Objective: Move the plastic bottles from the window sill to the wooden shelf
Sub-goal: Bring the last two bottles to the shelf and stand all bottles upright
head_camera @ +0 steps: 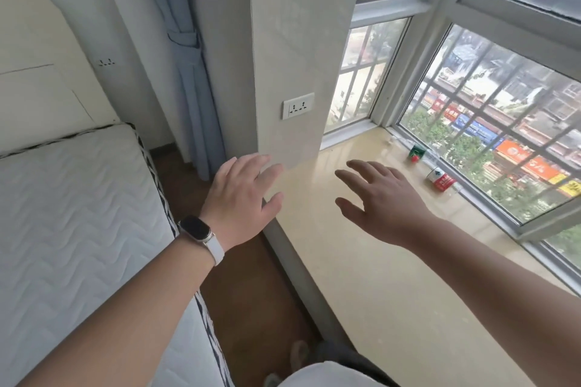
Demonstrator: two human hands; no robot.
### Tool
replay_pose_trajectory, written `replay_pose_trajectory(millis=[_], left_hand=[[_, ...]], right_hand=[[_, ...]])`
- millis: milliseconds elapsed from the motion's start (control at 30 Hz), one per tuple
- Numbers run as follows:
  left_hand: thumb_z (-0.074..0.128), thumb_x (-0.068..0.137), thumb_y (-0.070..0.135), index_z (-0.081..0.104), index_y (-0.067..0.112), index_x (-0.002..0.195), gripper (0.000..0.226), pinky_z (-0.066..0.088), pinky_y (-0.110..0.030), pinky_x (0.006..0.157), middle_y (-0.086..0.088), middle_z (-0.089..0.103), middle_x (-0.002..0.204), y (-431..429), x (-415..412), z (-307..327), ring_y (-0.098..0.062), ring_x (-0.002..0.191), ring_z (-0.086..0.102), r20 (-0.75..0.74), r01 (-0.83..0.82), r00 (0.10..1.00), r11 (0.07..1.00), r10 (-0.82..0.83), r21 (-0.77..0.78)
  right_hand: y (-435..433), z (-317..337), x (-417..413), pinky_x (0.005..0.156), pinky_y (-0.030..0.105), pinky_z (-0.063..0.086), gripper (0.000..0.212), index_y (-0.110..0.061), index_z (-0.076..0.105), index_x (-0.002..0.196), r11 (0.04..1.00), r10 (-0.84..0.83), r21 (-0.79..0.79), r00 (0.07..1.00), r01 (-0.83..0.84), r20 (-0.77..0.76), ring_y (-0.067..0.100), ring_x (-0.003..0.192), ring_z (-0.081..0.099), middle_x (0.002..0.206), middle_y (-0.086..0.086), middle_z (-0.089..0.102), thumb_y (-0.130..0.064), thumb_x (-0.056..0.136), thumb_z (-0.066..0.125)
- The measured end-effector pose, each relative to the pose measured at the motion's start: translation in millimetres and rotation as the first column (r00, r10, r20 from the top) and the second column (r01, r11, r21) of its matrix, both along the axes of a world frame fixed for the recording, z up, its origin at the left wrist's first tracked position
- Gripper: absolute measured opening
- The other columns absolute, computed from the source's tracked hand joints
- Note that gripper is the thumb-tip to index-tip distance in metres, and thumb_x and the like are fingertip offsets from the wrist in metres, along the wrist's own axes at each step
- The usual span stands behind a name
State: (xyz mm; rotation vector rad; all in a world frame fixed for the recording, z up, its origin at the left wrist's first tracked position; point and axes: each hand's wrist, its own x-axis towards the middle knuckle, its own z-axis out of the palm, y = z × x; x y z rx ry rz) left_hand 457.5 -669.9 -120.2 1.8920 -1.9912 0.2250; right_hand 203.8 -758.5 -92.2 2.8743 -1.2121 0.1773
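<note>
Hovering above a glossy beige window sill (361, 261), a person's left grip (243, 195) and right grip (383, 198) are spread wide, fingers straight, holding nothing. At the sill's far edge, by the window (503, 135), sit a green-labelled plastic bottle (416, 154) with a red cap and a red-and-white-labelled plastic bottle (440, 181). Their label writing is too small to read. Left of the sill are a wall socket (298, 105), a blue curtain (188, 72) and a white mattress (78, 198).
</note>
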Motion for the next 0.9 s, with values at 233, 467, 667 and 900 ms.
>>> replay_pose_trajectory(millis=[233,467,667,900], left_hand=[[0.049,0.090,0.041,0.061,0.017,0.126,0.045,0.030,-0.050,0.109,-0.009,0.059,0.131,-63,-6,-6,-0.032,0.125,0.051,0.018,0.098,0.995,0.986,-0.101,0.133],[0.042,0.090,0.043,0.061,0.018,0.126,0.049,0.030,-0.048,0.109,-0.008,0.058,0.133,-152,-5,6,-0.030,0.125,0.051,0.059,0.116,0.990,0.979,-0.127,0.166],[0.049,0.090,0.040,0.059,0.018,0.127,0.045,0.030,-0.048,0.109,-0.007,0.056,0.135,-231,-12,16,-0.030,0.128,0.048,0.093,0.160,0.979,0.969,-0.180,0.189],[0.049,0.090,0.040,0.062,0.017,0.127,0.046,0.036,-0.050,0.107,-0.008,0.058,0.134,-301,-34,14,-0.032,0.125,0.052,0.112,0.256,0.951,0.939,-0.287,0.231]], right_hand=[[-53,-21,0,0.101,0.043,0.035,0.054,-0.021,0.053,0.137,0.996,-0.066,0.064,0.997,0.068,-0.035,0.034,0.127,0.047,0.141,0.009,0.051,-0.051,0.093,0.049],[-133,-26,6,0.100,0.045,0.036,0.052,-0.019,0.055,0.135,0.989,-0.113,0.099,0.993,0.111,0.021,0.034,0.126,0.048,0.139,0.010,0.053,-0.049,0.092,0.054],[-200,-30,-1,0.101,0.044,0.035,0.054,-0.019,0.054,0.137,0.981,-0.159,0.119,0.985,0.150,0.073,0.033,0.127,0.047,0.141,0.010,0.052,-0.050,0.093,0.050],[-248,-48,-29,0.101,0.043,0.034,0.053,-0.020,0.054,0.137,0.954,-0.266,0.167,0.959,0.247,0.098,0.031,0.127,0.046,0.142,0.009,0.051,-0.051,0.094,0.048]])
